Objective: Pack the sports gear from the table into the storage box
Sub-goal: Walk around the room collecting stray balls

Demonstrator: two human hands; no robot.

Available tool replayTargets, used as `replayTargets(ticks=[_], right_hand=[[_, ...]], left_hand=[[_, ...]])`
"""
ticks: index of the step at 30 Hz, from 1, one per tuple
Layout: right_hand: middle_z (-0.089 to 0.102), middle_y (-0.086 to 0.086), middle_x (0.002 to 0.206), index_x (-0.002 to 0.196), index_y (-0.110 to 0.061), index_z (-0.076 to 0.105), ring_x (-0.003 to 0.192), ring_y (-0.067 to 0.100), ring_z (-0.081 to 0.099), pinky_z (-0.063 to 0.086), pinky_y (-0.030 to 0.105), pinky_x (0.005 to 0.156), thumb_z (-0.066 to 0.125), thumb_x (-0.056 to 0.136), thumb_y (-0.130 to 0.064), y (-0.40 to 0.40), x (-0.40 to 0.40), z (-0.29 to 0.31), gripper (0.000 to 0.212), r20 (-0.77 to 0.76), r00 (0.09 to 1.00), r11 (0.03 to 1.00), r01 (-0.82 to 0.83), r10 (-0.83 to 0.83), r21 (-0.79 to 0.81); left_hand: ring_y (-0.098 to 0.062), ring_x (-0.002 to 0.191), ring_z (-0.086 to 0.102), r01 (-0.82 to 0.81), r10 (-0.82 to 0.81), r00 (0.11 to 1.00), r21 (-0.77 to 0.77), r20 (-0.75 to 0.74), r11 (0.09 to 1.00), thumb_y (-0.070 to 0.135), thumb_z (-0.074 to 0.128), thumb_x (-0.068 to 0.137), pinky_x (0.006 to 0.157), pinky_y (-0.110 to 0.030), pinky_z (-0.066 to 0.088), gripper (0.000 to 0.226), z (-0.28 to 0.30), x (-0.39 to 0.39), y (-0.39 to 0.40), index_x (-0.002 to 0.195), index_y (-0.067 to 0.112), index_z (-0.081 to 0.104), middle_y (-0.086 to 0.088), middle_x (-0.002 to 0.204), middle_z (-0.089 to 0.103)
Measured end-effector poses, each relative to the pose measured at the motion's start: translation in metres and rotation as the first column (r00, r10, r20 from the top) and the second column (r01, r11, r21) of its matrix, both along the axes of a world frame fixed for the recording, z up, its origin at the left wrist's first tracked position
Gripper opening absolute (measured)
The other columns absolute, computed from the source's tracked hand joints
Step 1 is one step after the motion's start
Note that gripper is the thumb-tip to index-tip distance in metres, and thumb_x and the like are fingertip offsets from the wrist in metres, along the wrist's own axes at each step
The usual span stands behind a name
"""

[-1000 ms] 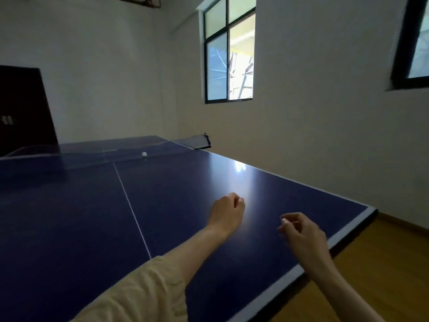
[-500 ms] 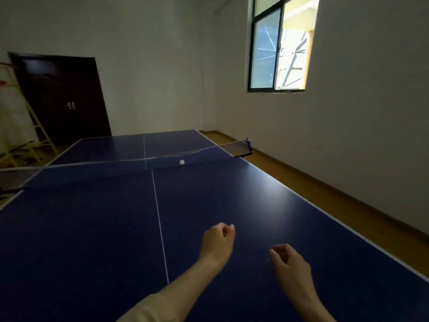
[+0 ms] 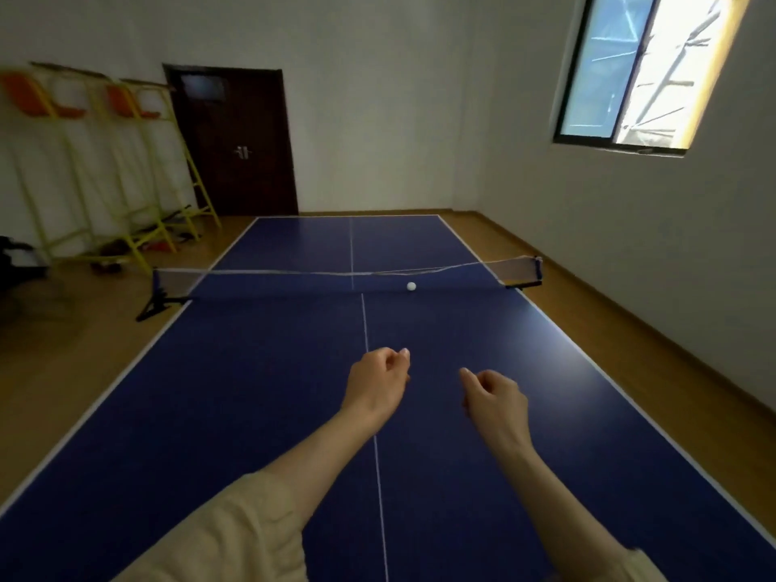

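A small white ping-pong ball [image 3: 411, 286] lies on the blue table-tennis table [image 3: 235, 380], just in front of the net [image 3: 344, 279] and a little right of the centre line. My left hand [image 3: 378, 382] hovers over the near half with its fingers loosely curled and nothing in it. Beside it, my right hand [image 3: 495, 399] is also loosely curled and holds nothing. Both hands are well short of the ball. No storage box is in view.
Yellow umpire chairs with orange seats [image 3: 121, 170] stand against the left wall. A dark door [image 3: 235, 140] is in the far wall, a window [image 3: 638, 73] in the right wall. Wooden floor runs along both sides of the table.
The view has swung left, so the whole table, the door and the chairs now show. Both hands stay loosely curled over the near half.
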State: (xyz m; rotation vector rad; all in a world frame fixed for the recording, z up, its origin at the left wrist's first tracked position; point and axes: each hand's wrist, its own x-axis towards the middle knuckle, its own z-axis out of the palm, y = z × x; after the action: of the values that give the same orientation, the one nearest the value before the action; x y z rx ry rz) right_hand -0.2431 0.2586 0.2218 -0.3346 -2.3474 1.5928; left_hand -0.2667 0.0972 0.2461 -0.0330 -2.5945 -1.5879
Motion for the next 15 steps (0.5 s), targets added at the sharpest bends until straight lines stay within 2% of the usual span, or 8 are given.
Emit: replayTargets(ticks=[2,7,12,15], right_hand=[[0.061,0.002,0.059,0.074,0.002,0.064,0.051,0.010,0.053,0.043,0.021,0.047,0.057,0.096,-0.029,-0.030,-0.007,0.005,0.038,0.001,0.998,0.998,-0.069,0.069,-0.010],[0.065,0.004,0.063,0.077,0.000,0.066,0.056,0.013,0.058,0.048,0.027,0.053,0.056,0.095,-0.033,-0.125,-0.010,0.017,0.039,0.020,0.973,0.973,-0.230,0.230,-0.019],[0.066,0.002,0.065,0.081,-0.002,0.067,0.055,0.012,0.059,0.049,0.027,0.051,0.054,0.096,-0.035,-0.235,-0.005,0.028,0.039,0.034,0.935,0.935,-0.354,0.354,0.001],[0.068,0.004,0.069,0.084,-0.003,0.067,0.060,0.014,0.062,0.056,0.034,0.063,0.054,0.097,-0.034,-0.295,0.000,0.033,0.036,0.022,0.900,0.900,-0.435,0.436,-0.021]], left_hand=[[-0.015,0.080,0.067,-0.069,0.069,0.998,-0.011,-0.003,0.998,0.038,0.041,0.100,0.074,-0.031,0.057,0.036,0.008,0.004,-0.032,0.091,0.012,0.064,0.000,0.086,0.068],[-0.024,0.085,0.068,-0.238,0.239,0.971,-0.040,0.017,0.970,0.038,0.042,0.100,0.076,-0.039,0.056,0.042,0.022,0.019,-0.126,0.095,0.004,0.065,-0.004,0.086,0.069],[-0.023,0.082,0.067,-0.381,0.382,0.924,-0.043,0.026,0.924,0.039,0.042,0.099,0.077,-0.042,0.057,0.041,0.028,0.040,-0.233,0.091,0.007,0.066,-0.006,0.086,0.069],[-0.030,0.084,0.067,-0.435,0.437,0.898,-0.048,0.050,0.899,0.040,0.042,0.099,0.076,-0.046,0.055,0.040,0.025,0.053,-0.295,0.089,0.008,0.064,-0.009,0.089,0.069]])
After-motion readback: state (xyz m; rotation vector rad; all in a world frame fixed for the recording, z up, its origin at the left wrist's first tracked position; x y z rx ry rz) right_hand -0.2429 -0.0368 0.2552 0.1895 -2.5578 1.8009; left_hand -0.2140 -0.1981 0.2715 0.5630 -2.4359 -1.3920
